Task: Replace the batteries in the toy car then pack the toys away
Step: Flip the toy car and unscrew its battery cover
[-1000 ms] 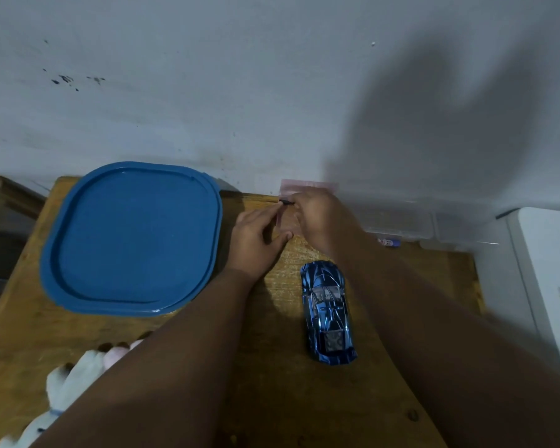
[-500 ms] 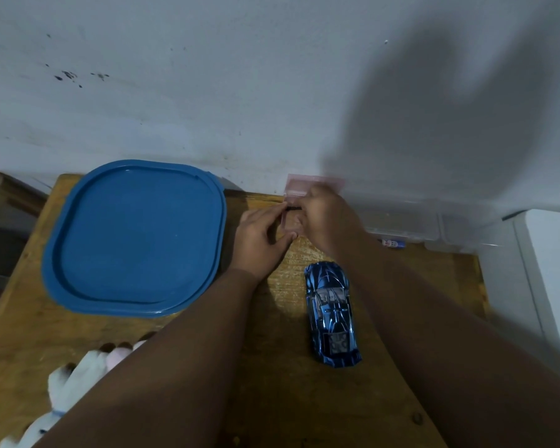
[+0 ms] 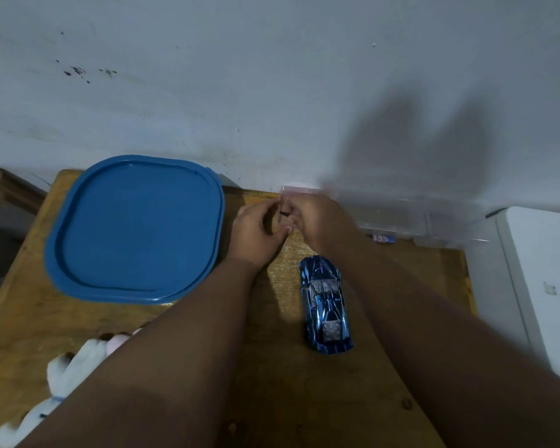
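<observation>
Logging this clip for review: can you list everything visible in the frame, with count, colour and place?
toy car: 1, metallic blue, on the table's right half, between the forearms
lid: 1, blue, flat on the table's far left
plush toy: 1, white with pink, near left edge, partly hidden by an arm
clear containers: number unclear, transparent, far right by the wall
small pink packet: 1, behind the hands
battery: 1, beside the containers
table: 1, wooden
left hand: 1, meeting the right over a small dark piece
right hand: 1, same spot
</observation>
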